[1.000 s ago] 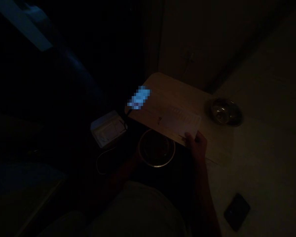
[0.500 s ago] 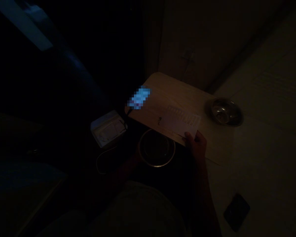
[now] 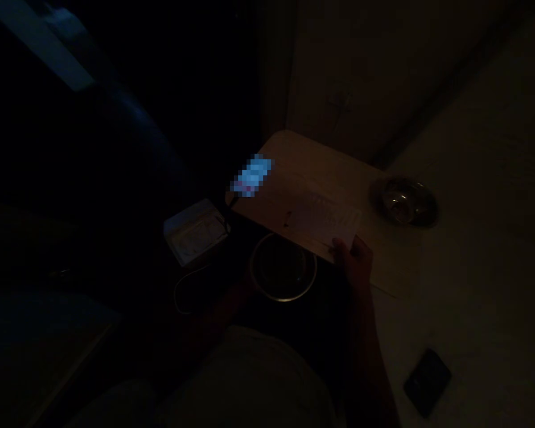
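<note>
The scene is very dark. My right hand pinches the near right corner of a pale, flat, thin piece with a row of slots along its far side; its exact kind is unclear. It lies over a light wooden board or small tabletop. Below the near edge is a round bowl with a shiny rim and a dark inside. At that bowl's left side my left hand appears to touch it, its fingers lost in shadow.
A blurred lit screen lies at the board's left corner. Left of the bowl sits a pale box with a thin cord loop. A metal bowl rests at the right, and a dark flat object lies on the pale floor.
The light has grown dimmer. The slotted piece looks slightly shifted or tilted under my right hand. Both hands stay nearly in place.
</note>
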The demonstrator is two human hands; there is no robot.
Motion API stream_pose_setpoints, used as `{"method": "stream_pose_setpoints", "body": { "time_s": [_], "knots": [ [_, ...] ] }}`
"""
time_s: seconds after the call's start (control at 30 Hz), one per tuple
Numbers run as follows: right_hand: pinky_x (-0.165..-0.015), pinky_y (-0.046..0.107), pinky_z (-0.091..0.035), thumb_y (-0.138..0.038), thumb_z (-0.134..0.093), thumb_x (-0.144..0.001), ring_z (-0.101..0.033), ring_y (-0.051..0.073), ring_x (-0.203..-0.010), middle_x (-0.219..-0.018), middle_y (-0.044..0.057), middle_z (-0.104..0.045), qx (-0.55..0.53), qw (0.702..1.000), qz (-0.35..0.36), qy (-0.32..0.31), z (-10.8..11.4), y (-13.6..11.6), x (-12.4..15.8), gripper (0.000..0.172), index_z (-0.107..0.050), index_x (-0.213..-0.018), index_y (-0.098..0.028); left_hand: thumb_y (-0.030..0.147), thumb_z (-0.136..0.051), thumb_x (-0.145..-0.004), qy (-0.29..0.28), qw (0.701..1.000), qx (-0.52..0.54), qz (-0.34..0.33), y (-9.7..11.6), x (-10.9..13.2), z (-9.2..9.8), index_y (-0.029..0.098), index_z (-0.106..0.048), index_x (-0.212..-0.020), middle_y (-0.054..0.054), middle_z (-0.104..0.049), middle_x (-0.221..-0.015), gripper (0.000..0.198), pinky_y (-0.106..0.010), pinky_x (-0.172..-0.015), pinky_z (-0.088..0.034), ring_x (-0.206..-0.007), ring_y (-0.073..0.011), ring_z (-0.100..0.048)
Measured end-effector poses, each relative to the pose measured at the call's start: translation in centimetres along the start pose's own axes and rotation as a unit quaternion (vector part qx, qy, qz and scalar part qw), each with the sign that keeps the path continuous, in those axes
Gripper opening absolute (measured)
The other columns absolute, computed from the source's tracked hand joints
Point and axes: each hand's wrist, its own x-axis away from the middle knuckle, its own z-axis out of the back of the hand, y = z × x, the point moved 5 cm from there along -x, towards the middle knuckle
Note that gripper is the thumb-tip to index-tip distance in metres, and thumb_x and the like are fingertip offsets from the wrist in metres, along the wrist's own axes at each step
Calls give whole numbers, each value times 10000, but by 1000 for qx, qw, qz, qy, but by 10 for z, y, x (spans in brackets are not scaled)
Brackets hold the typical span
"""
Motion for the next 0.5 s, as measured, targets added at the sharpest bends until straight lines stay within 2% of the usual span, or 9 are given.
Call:
{"method": "stream_pose_setpoints", "body": {
  "time_s": [0.13,0.27,0.43,0.5],
  "knots": [
    [-550,272,-477,-511,-838,-797,-639,170,-610,-704,3,-711,-15,1000,-4,4,1,0,0,336,-754,-874,-195,375,-438,-1117,-3,998,3,57,-5,4,-8,22,-555,-1474,-202,-579,-1512,516,-539,-1290,-274,-1560,-377,-358],
    [-532,257,-461,-509,-838,-798,-620,157,-603,-691,3,-700,-4,1000,2,5,1,-1,-1,335,-740,-835,-190,342,-400,-1128,14,999,2,38,-3,8,-12,58,-521,-1501,-160,-504,-1602,484,-466,-1305,-281,-1582,-316,-341],
    [-560,273,-512,-504,-862,-764,-629,159,-623,-731,8,-714,-31,999,-12,13,0,0,1,341,-764,-856,-191,361,-411,-1115,-9,999,-15,38,-3,9,-11,18,-513,-1536,-214,-591,-1493,553,-538,-1314,-232,-1566,-367,-354],
    [-578,291,-544,-510,-875,-738,-649,173,-650,-769,20,-734,-39,999,-22,22,1,-1,2,357,-774,-863,-192,296,-422,-1104,-15,999,-23,27,-3,8,-10,6,-501,-1551,-222,-591,-1491,539,-526,-1316,-225,-1581,-359,-327]
  ]
}}
